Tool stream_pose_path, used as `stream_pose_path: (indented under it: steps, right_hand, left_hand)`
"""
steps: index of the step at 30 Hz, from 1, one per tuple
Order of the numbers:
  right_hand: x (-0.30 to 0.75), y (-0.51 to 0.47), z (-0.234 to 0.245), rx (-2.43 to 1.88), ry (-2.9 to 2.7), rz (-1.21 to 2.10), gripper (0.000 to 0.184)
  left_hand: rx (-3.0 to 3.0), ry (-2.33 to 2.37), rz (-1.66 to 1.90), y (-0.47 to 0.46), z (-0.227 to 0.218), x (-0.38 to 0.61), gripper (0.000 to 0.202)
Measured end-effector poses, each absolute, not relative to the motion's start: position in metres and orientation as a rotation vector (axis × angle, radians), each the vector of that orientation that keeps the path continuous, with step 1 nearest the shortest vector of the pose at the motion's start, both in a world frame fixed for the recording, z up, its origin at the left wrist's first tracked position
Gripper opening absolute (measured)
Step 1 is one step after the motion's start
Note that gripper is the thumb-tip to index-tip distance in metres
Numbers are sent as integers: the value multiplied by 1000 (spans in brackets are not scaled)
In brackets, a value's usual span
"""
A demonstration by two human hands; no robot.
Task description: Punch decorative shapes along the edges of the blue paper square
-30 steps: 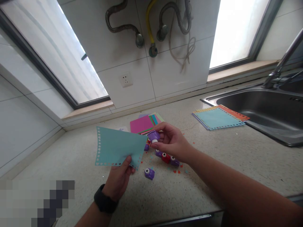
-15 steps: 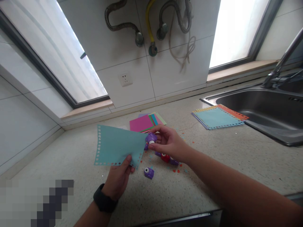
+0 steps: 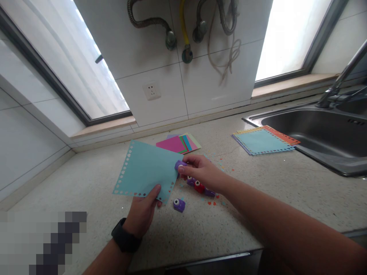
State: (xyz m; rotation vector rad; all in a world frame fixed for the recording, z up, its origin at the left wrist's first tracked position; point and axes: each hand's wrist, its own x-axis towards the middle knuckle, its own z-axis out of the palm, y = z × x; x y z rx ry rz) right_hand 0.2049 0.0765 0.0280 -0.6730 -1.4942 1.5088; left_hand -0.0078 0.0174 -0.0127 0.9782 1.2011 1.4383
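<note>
Above the speckled stone counter (image 3: 258, 198), left hand (image 3: 142, 214) pinches a thin teal paper sheet (image 3: 147, 170) with punched edges, held tilted; right hand (image 3: 202, 172) grips a small purple plastic punch (image 3: 180, 165) at its right edge

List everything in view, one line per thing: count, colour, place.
teal sheet: one, teal, held above the counter
held punch: one, purple, at the sheet's right edge
loose punch: one, purple, on the counter below the sheet
punch cluster: three, two purple and one red, under the right hand
paper stack: one, pink on top, behind the sheet
punched stack: one, teal on top, beside the sink
scraps: many, red and teal, around the punches
counter: one, speckled beige
sink: one, steel, far right
socket: one, white, on the wall
left hand: grips the sheet's lower edge
right hand: pinches the held punch
</note>
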Motion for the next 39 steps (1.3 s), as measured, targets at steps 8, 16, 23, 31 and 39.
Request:
stream_pose_path:
  steps: [8,16,23,31,39]
  right_hand:
    - [203,77,18,-810,-1480,1628,33]
    - [192,72,17,-772,-1366,1756,29]
    - [189,70,15,-824,-1372,1784,31]
    - [183,68,15,-852,-1344,1766,33]
    - [182,67,15,-865,-1393,1746,33]
  left_hand:
    - [971,1195,1458,18,-14,-7,25]
    - [1035,1153,1432,20,-15,-9,33]
    - [1092,1138,1393,20,-14,-9,33]
    - [1168,1113,1396,19,-11,-9,23]
    - [1198,1105,1393,19,-12,-9,16]
